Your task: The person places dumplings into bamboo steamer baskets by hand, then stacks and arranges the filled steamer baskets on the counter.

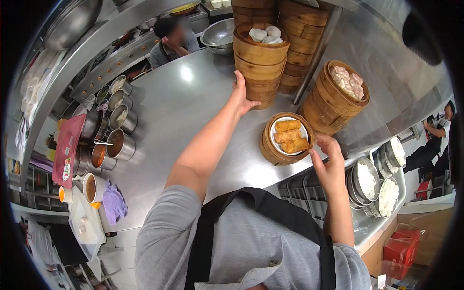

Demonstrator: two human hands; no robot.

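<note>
My left hand (243, 96) has its thumb and fingers spread against the lower side of a tall bamboo steamer stack (259, 72). White dumplings (266, 35) sit in the top basket of that stack. Nearer to me, a smaller bamboo steamer (273, 153) holds a white plate with fried rolls (288, 136) on it. The fingers of my right hand (328, 157) pinch the right rim of this smaller steamer. Just behind it to the right stands another steamer stack (328, 106), topped with pinkish dumplings (347, 83).
Metal pots of sauces (121, 145), a pink lid (69, 150) and a purple cloth (114, 202) line the left side. A metal post (316, 55) rises by the stacks. Bowls of rice (366, 181) stand right. One person (174, 42) is across the counter, another (437, 133) far right.
</note>
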